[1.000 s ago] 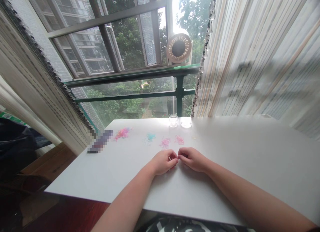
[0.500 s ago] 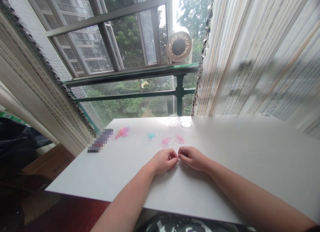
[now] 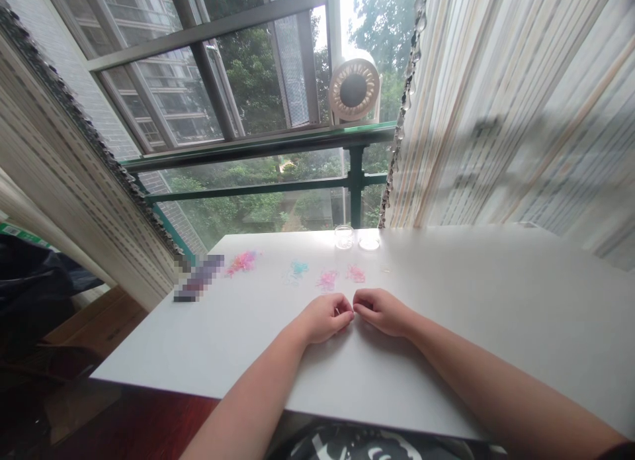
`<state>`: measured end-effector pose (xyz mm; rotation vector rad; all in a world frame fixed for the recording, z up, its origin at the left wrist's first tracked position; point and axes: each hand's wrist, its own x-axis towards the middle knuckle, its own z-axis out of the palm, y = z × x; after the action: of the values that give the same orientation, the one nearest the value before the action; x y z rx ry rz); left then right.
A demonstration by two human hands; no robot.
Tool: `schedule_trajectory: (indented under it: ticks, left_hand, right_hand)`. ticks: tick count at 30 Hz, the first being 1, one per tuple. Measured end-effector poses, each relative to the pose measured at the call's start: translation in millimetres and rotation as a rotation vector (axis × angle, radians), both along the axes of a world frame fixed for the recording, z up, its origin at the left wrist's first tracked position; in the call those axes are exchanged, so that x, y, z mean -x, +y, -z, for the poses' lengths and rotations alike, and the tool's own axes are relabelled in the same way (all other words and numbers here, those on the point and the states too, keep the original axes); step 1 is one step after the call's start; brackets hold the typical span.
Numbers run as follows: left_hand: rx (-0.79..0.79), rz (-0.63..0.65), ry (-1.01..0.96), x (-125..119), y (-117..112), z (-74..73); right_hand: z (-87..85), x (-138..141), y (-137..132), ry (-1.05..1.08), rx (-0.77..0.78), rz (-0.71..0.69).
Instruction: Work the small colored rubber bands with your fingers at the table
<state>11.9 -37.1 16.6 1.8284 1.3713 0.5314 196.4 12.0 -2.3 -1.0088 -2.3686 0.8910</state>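
Note:
My left hand [image 3: 327, 318] and my right hand [image 3: 380, 311] meet at the fingertips just above the white table [image 3: 238, 341]. Both are closed in a pinch, and whatever lies between the fingers is too small to make out. Just beyond them sit a pink pile [image 3: 327, 279] and a second pink pile [image 3: 356, 273] of thin, small strands or bands. Farther left lies a turquoise pile [image 3: 298, 268], with a larger mixed pink, yellow and blue pile [image 3: 243, 263] beyond it.
A clear round container [image 3: 344, 237] and a clear lid or shallow dish [image 3: 369, 240] stand at the table's far edge. A pixelated dark object [image 3: 199, 278] lies at the left edge. A white fan [image 3: 354, 89] is by the window, with curtains on both sides.
Almost nothing differs. Both hands stay pinched together at the same place, and the view has shifted very slightly.

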Motion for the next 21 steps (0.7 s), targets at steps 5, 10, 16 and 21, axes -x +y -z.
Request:
schedule_trajectory:
  ticks: [5,10,16,21]
  left_hand:
    - [0.018,0.003,-0.009,0.2,0.4,1.1]
    - [0.008,0.008,0.005,0.2,-0.3,-1.6]
    - [-0.002,0.014,0.009,0.3,-0.3,-2.1]
    - [0.002,0.007,0.006,1.2,0.7,1.0]
  right_hand:
    - [-1.2,-0.1,-0.6,-0.003,0.007,-0.006]
    - [-0.6,-0.6,-0.4,-0.003,0.008,-0.013]
    - [-1.0,-0.3,-1.1,-0.003,0.002,-0.009]
    - [-1.8,-0.1,-1.5,-0.001,0.004,-0.014]
